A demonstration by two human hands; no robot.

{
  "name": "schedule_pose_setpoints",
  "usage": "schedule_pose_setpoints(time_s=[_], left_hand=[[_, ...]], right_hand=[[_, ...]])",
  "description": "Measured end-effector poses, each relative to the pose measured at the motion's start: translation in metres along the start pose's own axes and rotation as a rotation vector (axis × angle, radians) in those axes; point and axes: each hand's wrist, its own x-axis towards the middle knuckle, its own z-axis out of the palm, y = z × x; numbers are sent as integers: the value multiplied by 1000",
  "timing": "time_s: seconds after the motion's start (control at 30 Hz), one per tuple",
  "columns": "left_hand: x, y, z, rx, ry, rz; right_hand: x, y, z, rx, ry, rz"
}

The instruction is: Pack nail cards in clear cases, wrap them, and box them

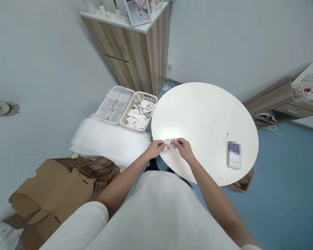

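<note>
Between my two hands, over the near left edge of the round white table, is a small printed card with reddish pictures on a pale ground. My left hand pinches its left end. At the right end, my right hand grips it between thumb and fingers. Similar small cards lie loose in a white plastic basket to the left of the table. What the card's print shows in detail is too small to read.
Beside the card basket stands another basket with clear plastic packets. White sheet material and folded brown cardboard boxes lie at left. A blurred-out object rests on the table's right side. A wooden cabinet stands behind.
</note>
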Motion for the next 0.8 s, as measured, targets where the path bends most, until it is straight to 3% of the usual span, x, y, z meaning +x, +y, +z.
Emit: schedule_pose_setpoints(time_s=[0.1,0.23,0.43,0.57,0.67,0.8], left_hand=[[-6,5,29,-122,-47,-46],[-12,12,61,-267,-18,-137],[-22,11,104,-405,-2,-247],[-28,9,116,-407,1,-263],[-32,9,117,-424,72,-265],[-37,9,118,-397,84,-240]], right_hand=[[-14,6,-25,142,-62,39],[-38,21,-49,271,-8,88],[-68,47,-61,494,86,140],[-72,53,-67,515,147,110],[-70,56,-73,455,122,94],[-68,61,-78,353,88,72]])
